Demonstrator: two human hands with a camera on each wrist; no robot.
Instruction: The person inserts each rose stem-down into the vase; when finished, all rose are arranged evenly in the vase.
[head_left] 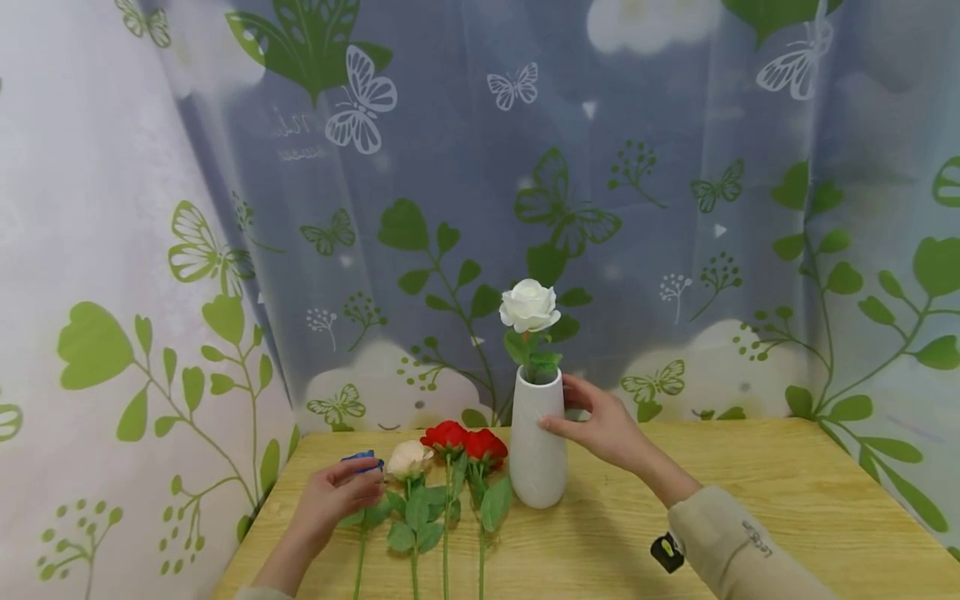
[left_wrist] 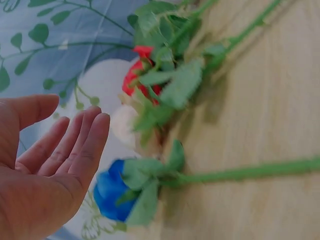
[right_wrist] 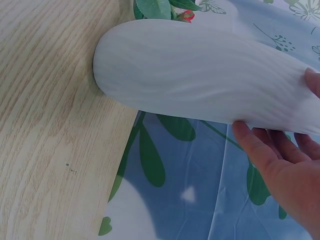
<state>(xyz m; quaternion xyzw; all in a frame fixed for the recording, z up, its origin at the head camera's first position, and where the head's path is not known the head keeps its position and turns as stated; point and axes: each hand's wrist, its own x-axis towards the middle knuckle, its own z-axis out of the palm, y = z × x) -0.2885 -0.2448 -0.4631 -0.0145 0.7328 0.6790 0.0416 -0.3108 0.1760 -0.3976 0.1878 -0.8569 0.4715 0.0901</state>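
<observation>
Clasps the vase (head_left: 536,454) upright on the table (head_left: 615,537) with the right hand (head_left: 603,425), gripping below the rim between thumb and fingers, likely to steady so tall and narrow a shape with the white rose (head_left: 529,306) standing in its mouth. Holds the left hand (head_left: 336,496) near the blue rose (left_wrist: 112,192), with relaxed fingers and thumb apart, pinching nothing. Shows the cream rose (head_left: 410,459) and red roses (head_left: 446,437) laid alongside, stems nearest, perhaps for easy reach.

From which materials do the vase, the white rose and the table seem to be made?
Vase: probably ceramic, matte white, with shallow wavy ridges.
White rose: likely artificial, perhaps fabric or foam; its petals look evenly white without gloss.
Table: wood or wood-look laminate, light finish, showing fine grain.
</observation>
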